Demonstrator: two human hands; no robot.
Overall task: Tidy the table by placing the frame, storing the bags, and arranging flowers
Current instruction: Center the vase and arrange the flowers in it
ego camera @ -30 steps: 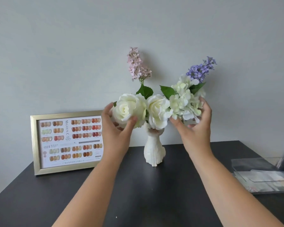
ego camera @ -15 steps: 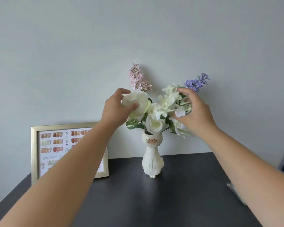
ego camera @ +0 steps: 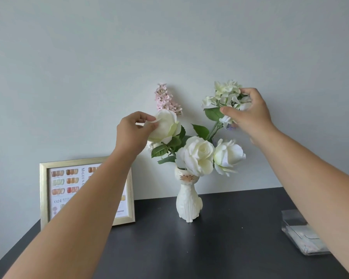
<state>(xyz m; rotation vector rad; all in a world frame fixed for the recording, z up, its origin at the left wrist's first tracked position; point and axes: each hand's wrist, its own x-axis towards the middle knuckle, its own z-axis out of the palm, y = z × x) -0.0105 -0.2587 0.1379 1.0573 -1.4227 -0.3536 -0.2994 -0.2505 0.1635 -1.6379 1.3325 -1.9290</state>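
a plain pale grey painted wall [ego camera: 89, 57] is filling the upper view, evenly lit by soft light. a dark matte black table [ego camera: 220, 248] is meeting it along its far edge.

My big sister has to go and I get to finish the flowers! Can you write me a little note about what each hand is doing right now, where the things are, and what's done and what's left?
Left hand: fingers pinching a white rose raised at the left of the bunch.
Right hand: closed on the white hydrangea sprig, lifted high on the right.
The flowers stand in the cat vase on the dark table, near the wall.
Done: the frame stands upright at back left. Clear bags lie in the clear tray on the right.
Left: settle both stems, let go, and check that the bunch looks even.
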